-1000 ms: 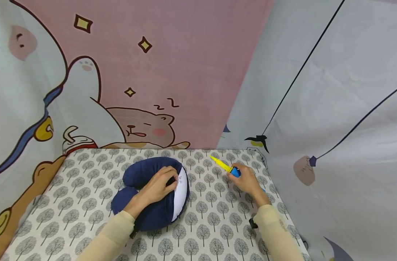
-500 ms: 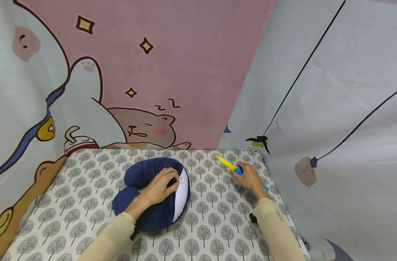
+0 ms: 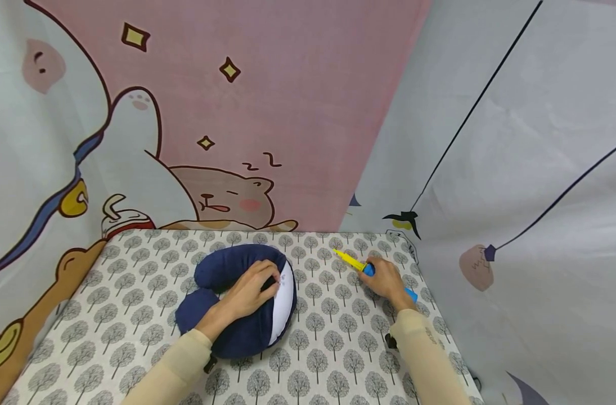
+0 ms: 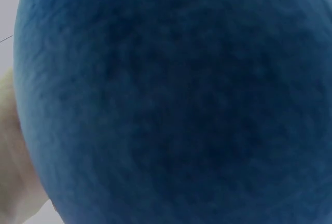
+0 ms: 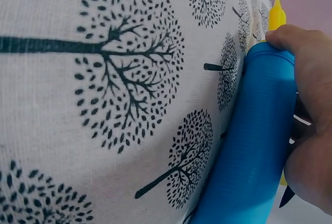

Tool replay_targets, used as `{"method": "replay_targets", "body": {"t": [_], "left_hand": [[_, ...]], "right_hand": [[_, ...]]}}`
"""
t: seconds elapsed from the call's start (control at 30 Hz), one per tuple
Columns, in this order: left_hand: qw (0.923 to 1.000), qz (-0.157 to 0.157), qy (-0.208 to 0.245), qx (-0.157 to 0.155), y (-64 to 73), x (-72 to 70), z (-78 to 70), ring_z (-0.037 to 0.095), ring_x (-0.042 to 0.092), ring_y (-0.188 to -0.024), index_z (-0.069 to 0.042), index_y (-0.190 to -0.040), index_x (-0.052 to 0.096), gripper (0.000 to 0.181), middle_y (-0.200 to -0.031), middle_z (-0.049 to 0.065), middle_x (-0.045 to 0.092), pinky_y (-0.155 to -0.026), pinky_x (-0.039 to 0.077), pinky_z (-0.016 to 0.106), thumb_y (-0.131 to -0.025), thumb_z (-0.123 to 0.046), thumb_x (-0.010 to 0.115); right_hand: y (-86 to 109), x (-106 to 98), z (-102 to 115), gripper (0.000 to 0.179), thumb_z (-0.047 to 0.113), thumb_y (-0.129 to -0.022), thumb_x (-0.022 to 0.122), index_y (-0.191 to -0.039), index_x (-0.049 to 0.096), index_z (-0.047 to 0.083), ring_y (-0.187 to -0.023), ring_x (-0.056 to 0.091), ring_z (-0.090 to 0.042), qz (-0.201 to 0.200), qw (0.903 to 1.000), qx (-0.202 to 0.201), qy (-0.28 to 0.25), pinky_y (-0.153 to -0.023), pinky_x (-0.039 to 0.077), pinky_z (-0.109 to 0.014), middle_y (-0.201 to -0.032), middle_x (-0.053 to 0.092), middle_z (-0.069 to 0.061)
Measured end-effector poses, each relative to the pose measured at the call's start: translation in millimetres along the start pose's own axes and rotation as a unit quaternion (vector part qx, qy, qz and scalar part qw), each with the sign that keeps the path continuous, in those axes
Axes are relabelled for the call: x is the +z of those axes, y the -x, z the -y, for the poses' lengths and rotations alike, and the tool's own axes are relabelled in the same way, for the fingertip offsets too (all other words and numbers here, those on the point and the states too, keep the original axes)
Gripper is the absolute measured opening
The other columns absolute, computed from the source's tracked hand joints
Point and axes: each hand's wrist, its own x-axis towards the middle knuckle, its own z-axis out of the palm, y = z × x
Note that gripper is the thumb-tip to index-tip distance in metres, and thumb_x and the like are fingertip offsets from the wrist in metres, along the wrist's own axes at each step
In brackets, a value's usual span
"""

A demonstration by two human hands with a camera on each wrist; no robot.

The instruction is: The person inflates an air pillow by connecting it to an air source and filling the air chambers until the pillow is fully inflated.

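Note:
A navy U-shaped neck pillow (image 3: 237,340) with a white panel (image 3: 283,304) lies on the table, its gap facing left. My left hand (image 3: 249,288) lies across it and grips it, fingers curled at the edge of the white panel. Navy plush (image 4: 176,99) fills most of the left wrist view. On the right, my right hand (image 3: 386,279) holds a blue hand pump (image 5: 244,141) with a yellow nozzle (image 3: 349,260) pointing to the far left. In the right wrist view, the thumb lies by the front end of the blue barrel, close along the cloth.
A white tablecloth (image 3: 328,349) printed with grey trees covers the table. Behind it hangs a pink cartoon backdrop (image 3: 308,112), and a pale curtain wall (image 3: 540,225) stands along the right side.
My right hand has shifted slightly right with the pump, and its nozzle tip has then dropped a little. More of the blue rear end shows past the wrist. My left hand stays on the pillow.

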Motion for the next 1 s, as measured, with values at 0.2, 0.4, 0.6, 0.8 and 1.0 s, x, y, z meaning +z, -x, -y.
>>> {"method": "replay_targets", "body": {"t": [0.2, 0.4, 0.6, 0.8, 1.0], "left_hand": [[1.0000, 0.005, -0.001, -0.003, 0.4, 0.2, -0.5, 0.019, 0.062, -0.102, -0.009, -0.110, 0.076, 0.007, -0.116, 0.004, 0.074, -0.093, 0.056, 0.040, -0.105, -0.004, 0.075], [1.0000, 0.005, -0.003, -0.002, -0.2, 1.2, 0.0, 0.020, 0.062, -0.104, -0.009, -0.109, 0.075, 0.004, -0.117, 0.004, 0.074, -0.094, 0.057, 0.040, -0.105, -0.006, 0.075], [1.0000, 0.008, -0.005, -0.004, 0.0, 1.1, 0.4, 0.020, 0.063, -0.105, -0.009, -0.109, 0.075, 0.004, -0.118, 0.004, 0.074, -0.095, 0.057, 0.041, -0.105, -0.007, 0.076], [0.9999, 0.009, -0.002, -0.004, 0.2, 0.9, 0.6, 0.021, 0.063, -0.105, -0.009, -0.109, 0.075, 0.005, -0.118, 0.004, 0.074, -0.096, 0.056, 0.041, -0.105, -0.008, 0.076], [1.0000, 0.004, 0.000, -0.005, 0.2, 1.3, 1.9, 0.021, 0.064, -0.105, -0.010, -0.109, 0.075, 0.004, -0.117, 0.004, 0.074, -0.096, 0.057, 0.041, -0.105, -0.008, 0.077]], "right_hand": [[1.8, 0.9, 0.1, 0.055, 0.034, -0.101, 0.083, -0.143, 0.071, -0.001, -0.114, 0.076, -0.044, 0.004, 1.0000, 0.004, -0.002, -0.099, 0.063, -0.062, -0.132, 0.077, -0.026], [2.3, 0.9, 0.2, 0.068, 0.038, -0.102, 0.083, -0.154, 0.064, -0.001, -0.127, 0.073, -0.049, 0.016, 0.9999, 0.006, -0.005, -0.107, 0.060, -0.067, -0.148, 0.070, -0.029], [2.8, -1.0, 0.2, 0.084, 0.047, -0.102, 0.082, -0.167, 0.051, 0.002, -0.137, 0.067, -0.053, 0.041, 0.9990, 0.017, -0.004, -0.111, 0.056, -0.070, -0.163, 0.058, -0.030], [4.2, -2.0, -1.2, 0.093, 0.055, -0.104, 0.078, -0.172, 0.042, 0.003, -0.151, 0.055, -0.058, 0.035, 0.9993, 0.001, 0.016, -0.121, 0.047, -0.074, -0.171, 0.049, -0.032], [8.8, -8.0, 7.3, 0.091, 0.058, -0.105, 0.073, -0.172, 0.043, 0.004, -0.156, 0.047, -0.060, 0.005, 0.9994, -0.029, 0.017, -0.128, 0.035, -0.080, -0.173, 0.046, -0.032]]}}
